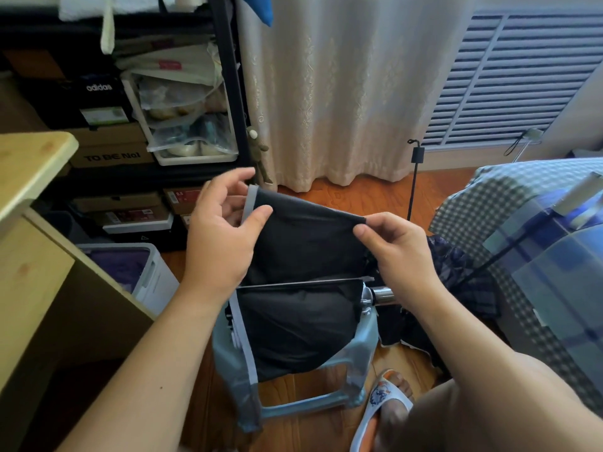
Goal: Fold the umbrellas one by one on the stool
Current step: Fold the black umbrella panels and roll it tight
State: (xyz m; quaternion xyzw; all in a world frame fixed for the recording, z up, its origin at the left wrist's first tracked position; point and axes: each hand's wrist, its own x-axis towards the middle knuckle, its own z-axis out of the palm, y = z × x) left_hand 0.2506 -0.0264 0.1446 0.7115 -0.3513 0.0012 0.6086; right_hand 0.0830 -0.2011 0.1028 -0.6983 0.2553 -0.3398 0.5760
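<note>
Black umbrella (pixel 303 256) draped over pale blue stool (pixel 365 334), canopy spilling down the front. Left hand (pixel 222 236) pinching the grey-trimmed corner of a fabric panel between thumb and curled fingers (pixel 228 187). Right hand (pixel 398 252) pinching the panel's other top corner (thumb against forefinger), cloth lifted taut between both. Metal shaft (pixel 383 295) poking out rightward. Wooden table (pixel 29 168) at left.

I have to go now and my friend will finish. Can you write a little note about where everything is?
Left hand pinches the grey-trimmed edge of the black umbrella; right hand pinches the same panel's far corner, holding it stretched above the stool. This umbrella is not yet folded flat or rolled. A blue umbrella lies open on the bed to the right, still to fold.
</note>
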